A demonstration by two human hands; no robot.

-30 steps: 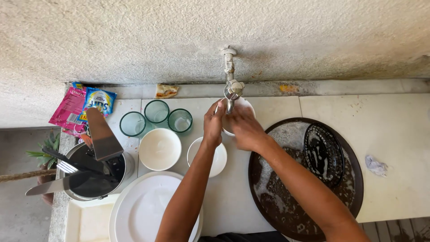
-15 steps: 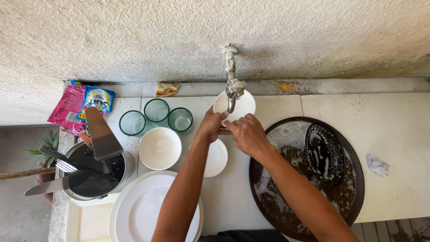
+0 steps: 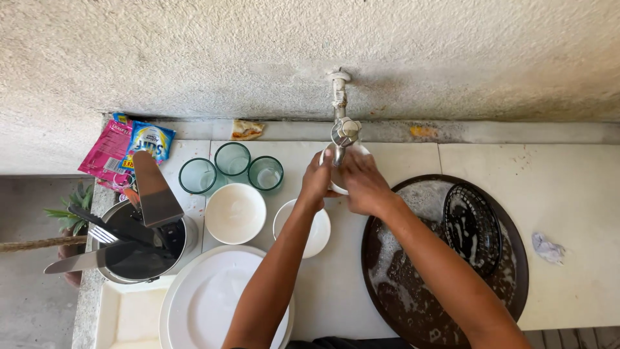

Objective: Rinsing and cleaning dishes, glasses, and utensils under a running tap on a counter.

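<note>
From the head view, a small white bowl (image 3: 342,169) is sitting right under the tap (image 3: 343,131), between both hands above the counter (image 3: 400,158). The left hand (image 3: 318,182) is curling its fingers (image 3: 325,163) closed around the bowl's left rim, while the right hand (image 3: 363,183) is gripping its right side, fingers bent over it.

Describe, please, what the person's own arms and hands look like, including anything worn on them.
Both arms are bare up to the frame's lower edge: no sleeves show. The left hand and right hand wear no gloves, and no watch, bracelet or ring can be made out. The forearms are slender and look free of markings.
</note>
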